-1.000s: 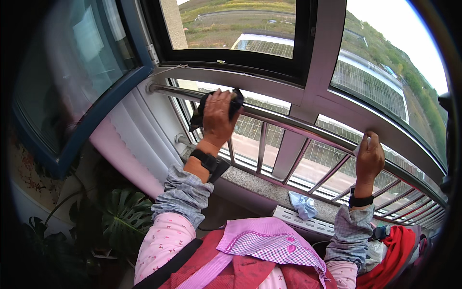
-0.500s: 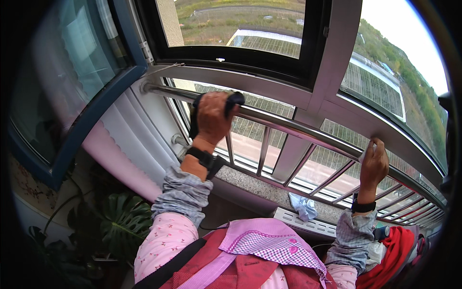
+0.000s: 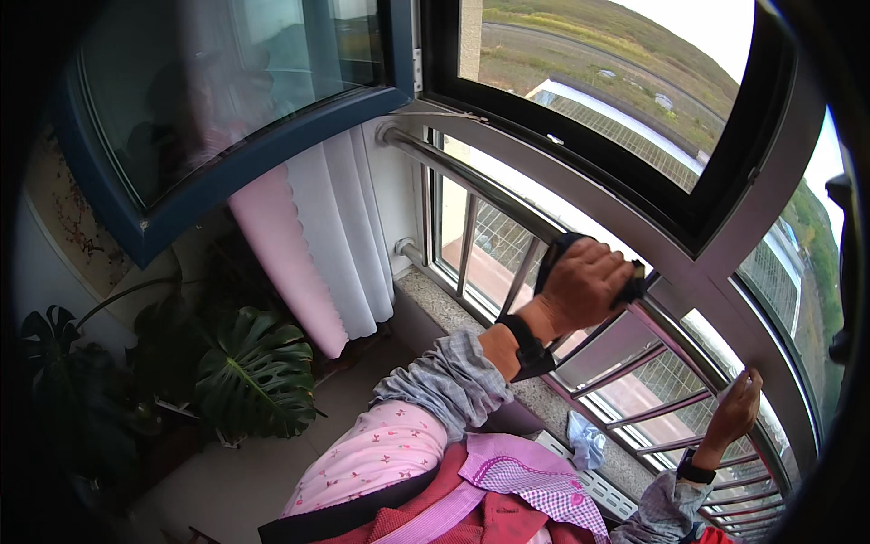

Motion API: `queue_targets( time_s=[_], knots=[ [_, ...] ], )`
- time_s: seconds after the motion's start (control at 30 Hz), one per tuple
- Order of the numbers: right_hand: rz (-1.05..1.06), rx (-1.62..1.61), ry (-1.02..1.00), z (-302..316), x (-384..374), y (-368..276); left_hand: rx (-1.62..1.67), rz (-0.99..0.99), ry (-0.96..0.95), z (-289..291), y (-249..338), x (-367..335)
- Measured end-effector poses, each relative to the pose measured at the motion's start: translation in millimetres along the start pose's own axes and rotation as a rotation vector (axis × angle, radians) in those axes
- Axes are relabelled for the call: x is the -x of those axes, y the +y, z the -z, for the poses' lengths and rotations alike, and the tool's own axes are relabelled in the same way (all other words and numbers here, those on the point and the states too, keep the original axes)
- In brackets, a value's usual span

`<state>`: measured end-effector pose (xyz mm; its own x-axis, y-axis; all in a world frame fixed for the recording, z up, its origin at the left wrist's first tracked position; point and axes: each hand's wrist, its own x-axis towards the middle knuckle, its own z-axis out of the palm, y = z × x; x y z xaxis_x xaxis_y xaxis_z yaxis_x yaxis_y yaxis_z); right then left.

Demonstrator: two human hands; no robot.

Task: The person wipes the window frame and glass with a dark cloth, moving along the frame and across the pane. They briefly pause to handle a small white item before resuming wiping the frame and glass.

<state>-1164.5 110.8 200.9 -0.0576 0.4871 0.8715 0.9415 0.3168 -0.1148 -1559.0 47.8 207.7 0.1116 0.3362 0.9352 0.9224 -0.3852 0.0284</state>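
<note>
My left hand (image 3: 589, 283) is closed over the top rail of a metal window railing (image 3: 485, 186), with a dark cloth (image 3: 555, 258) between palm and rail. Bits of the cloth stick out on both sides of the fingers. Farther right along the same rail, my right hand (image 3: 736, 408) has its fingers bent and pressed together. A small pale edge shows beside it; what it holds is too small to tell. Both wrists wear dark bands, and the grey sleeve covers are pushed up.
A blue-framed window sash (image 3: 272, 163) stands swung inward at the left. Below it hang a pink and white curtain (image 3: 340, 236) and a big-leaved plant (image 3: 258, 372). A crumpled light-blue cloth (image 3: 587, 442) lies on the stone sill by a white slotted radiator cover (image 3: 580, 476).
My left hand has slid the dark cloth rightward along the rail, nearer to my right hand. The view has turned left, and my right hand stays by the rail.
</note>
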Motion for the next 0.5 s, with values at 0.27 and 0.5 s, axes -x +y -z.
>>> queue_targets(
  time_s=[0.27,0.5],
  knots=[
    [-0.003,0.019,-0.020,-5.8,5.1,15.5,-0.278,0.212,0.097,99.3,-186.3,18.1],
    [-0.072,0.029,-0.025,-12.1,7.0,26.4,-0.154,0.149,0.126,57.9,-118.0,20.3]
  ],
)
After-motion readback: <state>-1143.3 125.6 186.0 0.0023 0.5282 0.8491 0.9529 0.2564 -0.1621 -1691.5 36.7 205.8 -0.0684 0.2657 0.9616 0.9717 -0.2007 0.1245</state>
